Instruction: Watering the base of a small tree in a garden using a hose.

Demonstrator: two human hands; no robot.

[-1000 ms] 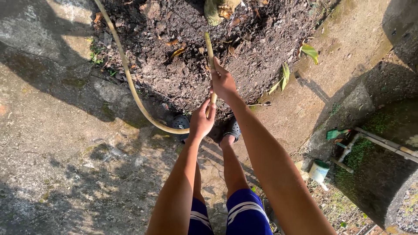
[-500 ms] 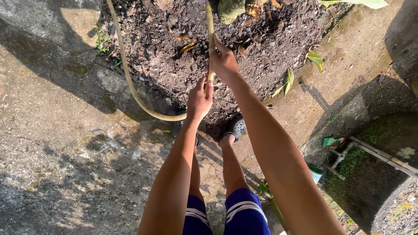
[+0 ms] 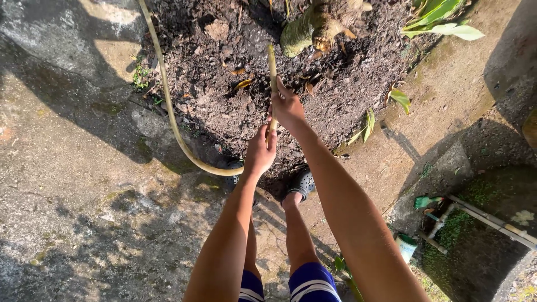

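Smooth, matt yellowish rubber hose [image 3: 168, 106] — crumbly dark soil [image 3: 224, 84], rough mossy concrete [image 3: 84, 196].

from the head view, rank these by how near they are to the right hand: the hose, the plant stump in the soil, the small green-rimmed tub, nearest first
1. The hose: gripped by the right hand, its end pointing up over the soil.
2. The plant stump: in the soil beyond the hand, slightly right, at the top of the view.
3. The small green-rimmed tub: on the ground at lower right, beside the white pipes.

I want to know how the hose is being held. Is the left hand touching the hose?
Touching. The head view shows the left hand with its fingers wrapped around the yellowish hose, just below the right hand.
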